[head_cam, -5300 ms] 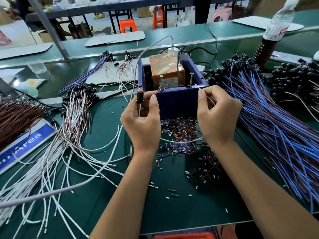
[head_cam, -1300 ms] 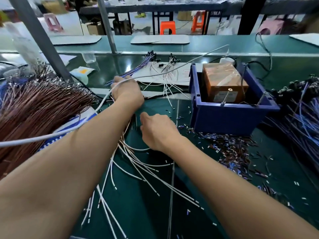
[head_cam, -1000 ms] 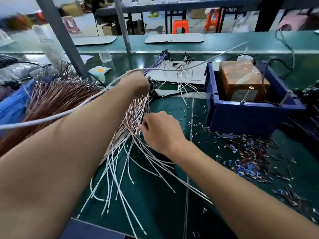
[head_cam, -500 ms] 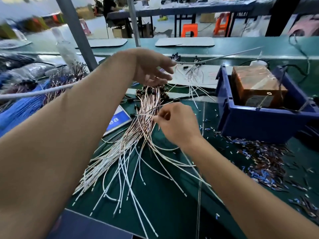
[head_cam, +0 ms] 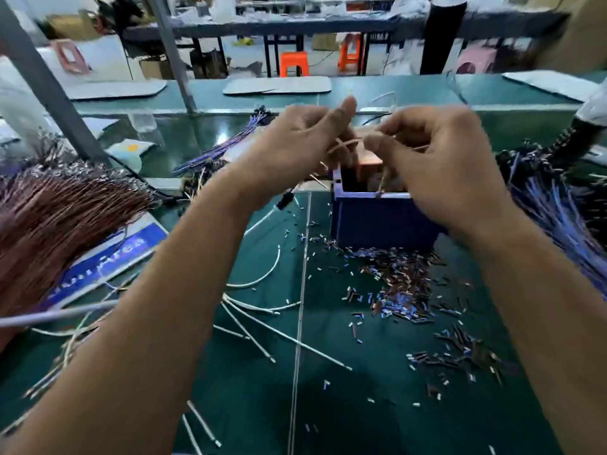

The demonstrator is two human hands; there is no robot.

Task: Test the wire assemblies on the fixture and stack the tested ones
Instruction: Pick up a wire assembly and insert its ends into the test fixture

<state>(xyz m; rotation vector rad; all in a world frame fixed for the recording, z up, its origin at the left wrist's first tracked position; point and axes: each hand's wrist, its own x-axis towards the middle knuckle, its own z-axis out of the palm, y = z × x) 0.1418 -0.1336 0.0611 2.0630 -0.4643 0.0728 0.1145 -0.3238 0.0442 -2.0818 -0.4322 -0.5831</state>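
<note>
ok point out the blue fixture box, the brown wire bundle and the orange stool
blue fixture box (head_cam: 377, 221), head view, on its front wall
brown wire bundle (head_cam: 56, 221), head view, mid-bundle at left
orange stool (head_cam: 293, 58), head view, on its seat

Two bare forearms enter from the near edge and reach toward the far middle of the scene, one from the near left and one from the near right. No sleeve, glove, watch, ring or band shows on either; both are uncovered from the near edge up to the fingers. The left hand (head_cam: 295, 149) and the right hand (head_cam: 440, 165) are softened by motion blur, so nails and finer marks on the fingers cannot be made out. Faint creases cross each wrist, and knuckle ridges show along both hands.
</note>
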